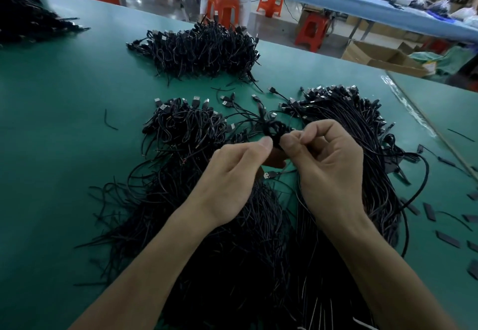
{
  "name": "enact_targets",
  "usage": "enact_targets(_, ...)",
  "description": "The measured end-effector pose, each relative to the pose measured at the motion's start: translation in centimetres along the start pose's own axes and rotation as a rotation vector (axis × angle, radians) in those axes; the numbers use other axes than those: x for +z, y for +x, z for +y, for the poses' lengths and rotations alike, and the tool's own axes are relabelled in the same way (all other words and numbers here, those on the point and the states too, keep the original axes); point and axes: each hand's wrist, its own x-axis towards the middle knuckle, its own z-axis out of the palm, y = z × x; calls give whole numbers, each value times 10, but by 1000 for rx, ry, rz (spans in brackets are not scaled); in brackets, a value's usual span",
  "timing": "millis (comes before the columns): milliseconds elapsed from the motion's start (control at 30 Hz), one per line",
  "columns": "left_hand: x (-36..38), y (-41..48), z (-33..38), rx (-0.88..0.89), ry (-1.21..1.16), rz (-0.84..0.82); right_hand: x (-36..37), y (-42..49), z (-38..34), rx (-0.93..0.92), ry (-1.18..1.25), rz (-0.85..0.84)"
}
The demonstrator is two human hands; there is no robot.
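We pinch a small coiled cable bundle between both hands. Our left hand grips it with thumb and forefinger, and our right hand curls its fingers round the other side. The bundle hangs above the worktop, just beyond the fingers. We judge the coil could spring open if either pinch slackens, since its plugs fan out loose ahead of the fingers. Stray wires from the loose heap beneath the fingers may also snag and get wound in.
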Motion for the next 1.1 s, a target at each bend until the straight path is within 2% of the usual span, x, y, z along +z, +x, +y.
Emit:
enact_targets(133, 0, 2, -2, -191, -266, -49, 1, -2, 2, -21, -1, -32)
enact_targets(200, -2, 4, -2, -177, -374, -16, 2, -6, 4, -16, -23, -73)
enact_targets(367, -11, 7, -6, 9, -274, 9, 5, -14, 8, 111, 83, -113)
enact_targets(533, -20, 7, -10, 81, -165, -102, 1, -13, 16, 432, 325, -118)
enact_targets(667, -25, 7, -13, 97, -19, -106, -8, -5, 25, 654, 422, -264)
enact_targets(733, -28, 11, -16, 52, 69, 13, -16, 2, 32, 619, 197, -310)
enact_targets(767, -31, 15, -18, 19, 106, 97, -20, 6, 36, 558, -10, -307)
enact_targets(867, -44, 33, -28, -77, 160, 357, -44, 19, 55, 282, -925, -229)
enact_targets(933, -54, 47, -34, -96, 235, 473, -57, 25, 62, 254, -1338, -194)
enact_targets(1000, -58, 60, -42, -120, 333, 502, -64, 28, 67, 398, -1518, -195)
enact_targets(1100, -57, 74, -56, -161, 486, 487, -69, 29, 71, 554, -1576, -218)
